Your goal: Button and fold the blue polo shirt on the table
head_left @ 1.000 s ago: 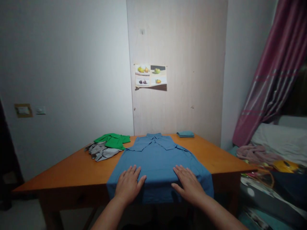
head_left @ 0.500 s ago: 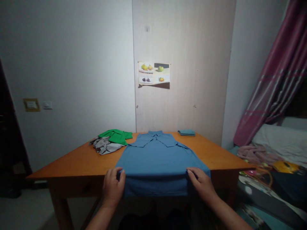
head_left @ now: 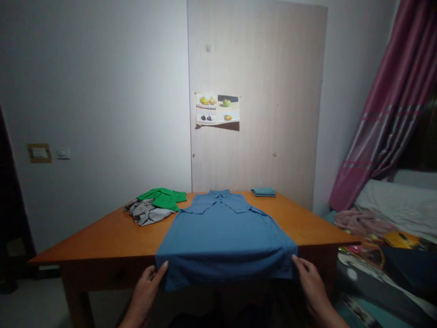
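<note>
A blue collared shirt [head_left: 223, 232] lies spread on the wooden table [head_left: 112, 239], collar at the far side and sleeves folded in over the chest. Its lower part hangs over the front edge. My left hand [head_left: 150, 284] pinches the left side of the hanging hem between thumb and fingers. On the opposite side, my right hand [head_left: 310, 278] pinches the right edge of the shirt the same way. Some of the fingertips are hidden behind the cloth.
A pile of clothes, green [head_left: 164, 198] on top with striped and grey cloth [head_left: 145, 212] below, lies at the table's back left. A folded teal cloth [head_left: 263, 192] sits at the back right. Right of the table is a bed [head_left: 403, 196] with bedding and loose items.
Both hands have moved apart and a little lower, from the front of the shirt out to its side edges. The hem now hangs spread wider between them.
</note>
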Demonstrator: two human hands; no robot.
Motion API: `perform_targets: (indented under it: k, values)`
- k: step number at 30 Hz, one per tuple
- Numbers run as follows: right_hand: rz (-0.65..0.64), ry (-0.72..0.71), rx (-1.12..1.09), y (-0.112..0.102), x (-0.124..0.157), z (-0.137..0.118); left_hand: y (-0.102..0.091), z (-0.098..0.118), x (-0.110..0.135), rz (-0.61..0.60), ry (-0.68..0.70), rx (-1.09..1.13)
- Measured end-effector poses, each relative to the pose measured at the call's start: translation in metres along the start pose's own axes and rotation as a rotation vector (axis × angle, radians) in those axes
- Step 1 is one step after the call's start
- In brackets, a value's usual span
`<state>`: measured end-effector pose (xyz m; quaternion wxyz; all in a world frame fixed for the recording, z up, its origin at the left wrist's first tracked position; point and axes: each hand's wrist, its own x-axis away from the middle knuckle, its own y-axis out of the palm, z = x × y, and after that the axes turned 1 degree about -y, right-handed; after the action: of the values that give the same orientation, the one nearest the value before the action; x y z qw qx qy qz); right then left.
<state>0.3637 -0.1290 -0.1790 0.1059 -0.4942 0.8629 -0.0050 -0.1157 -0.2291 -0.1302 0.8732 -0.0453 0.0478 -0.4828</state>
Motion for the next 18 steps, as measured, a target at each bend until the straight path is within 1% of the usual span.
perform_targets:
  k: [2, 3, 5, 6, 9, 11, 14, 18]
  values:
    - [-0.193, 0.058, -0.133, -0.001, 0.006, -0.002, 0.001, -0.005, 0.002, -0.173, -0.057, 0.103]
    - [-0.293, 0.093, -0.198, 0.0, 0.009, -0.004, 0.001, -0.007, 0.003, -0.235, -0.079, 0.126]
    - [-0.435, 0.169, -0.306, 0.0, 0.015, -0.005, 0.0, -0.013, 0.004, -0.319, -0.115, 0.134]
    - [-0.468, 0.203, -0.346, 0.0, 0.017, -0.004, -0.002, -0.016, 0.006, -0.348, -0.126, 0.135]
    - [-0.517, 0.266, -0.421, -0.006, 0.023, -0.003, -0.01, -0.018, 0.013, -0.4, -0.135, 0.167]
    - [-0.53, 0.277, -0.438, -0.015, 0.026, -0.004, -0.017, -0.016, 0.019, -0.398, -0.123, 0.173]
    - [-0.524, 0.281, -0.437, -0.029, 0.029, -0.014, -0.027, -0.011, 0.027, -0.388, -0.113, 0.171]
    - [-0.524, 0.294, -0.43, -0.045, 0.03, -0.03, -0.035, -0.006, 0.034, -0.414, -0.14, 0.189]
